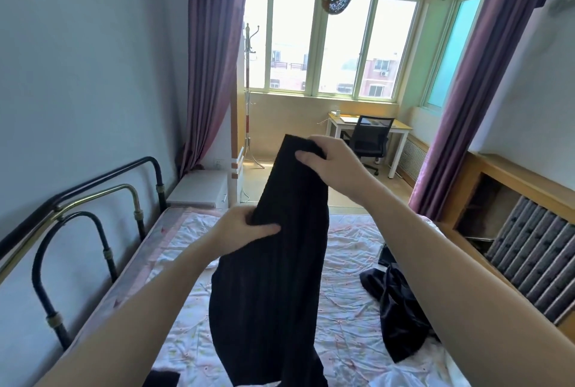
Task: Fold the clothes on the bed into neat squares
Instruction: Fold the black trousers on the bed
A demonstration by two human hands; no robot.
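- Hands raise a long black ribbed knit garment [273, 262] above the floral-sheeted bed [348, 302]; its lower end is cut off.
- Right hand [336, 165] pinches the top edge, left hand [239, 231] grips midway.
- Crumpled dark shiny cloth [395, 302], possibly satin, lies right.

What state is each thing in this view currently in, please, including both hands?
Black ribbed garment: held up above the bed, hanging, unfolded.
Left hand: pinching the garment's left edge.
Right hand: gripping the garment's top end.
Dark garment: crumpled on the bed, unfolded.
Bed sheet: wrinkled.
Purple curtains: drawn open.
Office chair: pushed against the desk.
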